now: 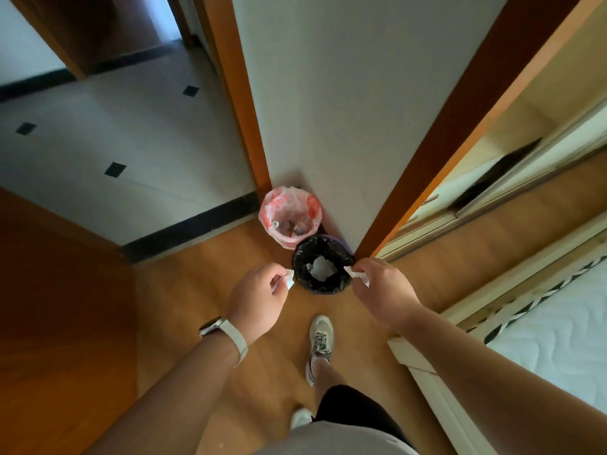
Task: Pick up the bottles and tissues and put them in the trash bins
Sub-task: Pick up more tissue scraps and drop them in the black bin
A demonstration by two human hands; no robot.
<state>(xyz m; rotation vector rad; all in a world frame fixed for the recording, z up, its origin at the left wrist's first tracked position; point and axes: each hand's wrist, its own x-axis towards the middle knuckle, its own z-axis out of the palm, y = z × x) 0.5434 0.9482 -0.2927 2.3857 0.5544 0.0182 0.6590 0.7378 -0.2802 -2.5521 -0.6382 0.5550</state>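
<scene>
On the wooden floor (197,307) at the foot of a white wall (345,110), two bins are standing side by side and touching. The far bin (290,214) is wearing a pink and white liner and is holding mixed rubbish that looks like bottles, though blur is making that hard to tell. The near bin (323,264) is wearing a black liner, and a crumpled white tissue (321,268) is lying at its bottom.

From the head view, both arms are reaching forward and down over the near bin. The left hand (259,298) is closing its fingertips on a small wad (289,278) of white tissue, holding it just beside the left rim of the black bin. A white watch (226,336) is sitting on that wrist. The right hand (381,287) is pinching another scrap (356,275) of tissue between thumb and fingers, at the right rim of the same bin.

Below the hands, a grey shoe (320,343) is stepping forward on the floor, toe pointing at the bins. To the right, a mattress (558,339) is lying in a pale frame. To the left, a tiled floor (115,142) with small dark squares is running off through a doorway edged in brown wood.
</scene>
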